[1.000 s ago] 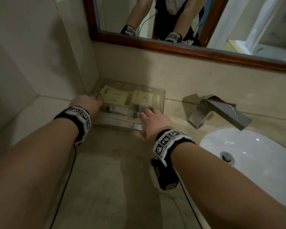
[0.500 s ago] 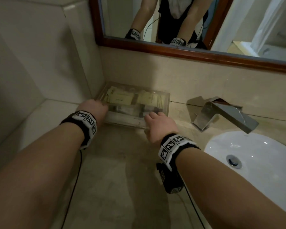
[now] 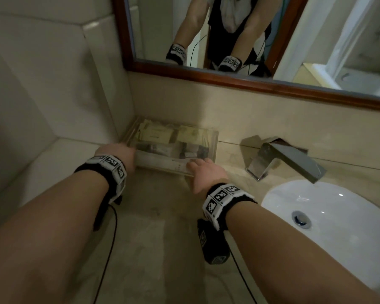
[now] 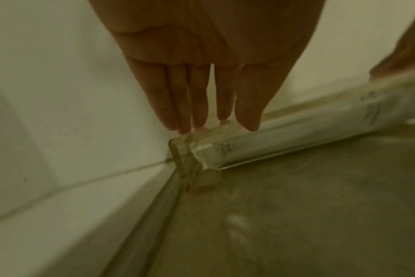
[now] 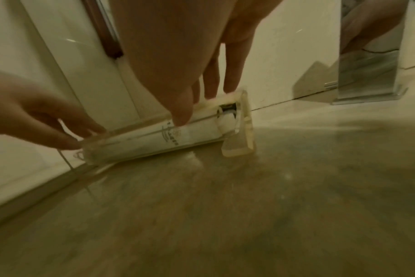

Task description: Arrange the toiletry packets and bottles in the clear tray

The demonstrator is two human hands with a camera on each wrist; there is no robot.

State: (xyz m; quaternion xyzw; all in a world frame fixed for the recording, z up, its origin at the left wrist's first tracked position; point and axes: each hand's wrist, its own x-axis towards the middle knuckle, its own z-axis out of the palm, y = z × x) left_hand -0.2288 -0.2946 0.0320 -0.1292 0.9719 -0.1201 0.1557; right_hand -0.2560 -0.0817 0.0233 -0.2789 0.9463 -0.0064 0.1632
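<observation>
The clear tray (image 3: 214, 145) sits in the counter's back left corner, against the wall. Beige packets (image 3: 156, 133) lie at its back, small bottles (image 3: 162, 148) in the middle, and a long white packet (image 3: 160, 162) along the front wall. My left hand (image 3: 119, 152) is at the tray's left end; in the left wrist view its straight fingers (image 4: 201, 105) touch the tray's corner (image 4: 185, 142). My right hand (image 3: 203, 170) is at the right front corner, fingers (image 5: 211, 88) straight over the rim and thumb on the front wall, above the white packet (image 5: 154, 138).
A chrome faucet (image 3: 283, 159) stands right of the tray, with the white sink basin (image 3: 338, 216) below it. A wood-framed mirror (image 3: 250, 84) hangs above the backsplash. A tiled wall (image 3: 53, 84) closes the left side. Bare beige counter (image 3: 151, 227) lies under my forearms.
Both hands stay at the tray's ends. My right hand's fingers have slid back from over the tray's contents to its front rim. The head view has tilted up slightly.
</observation>
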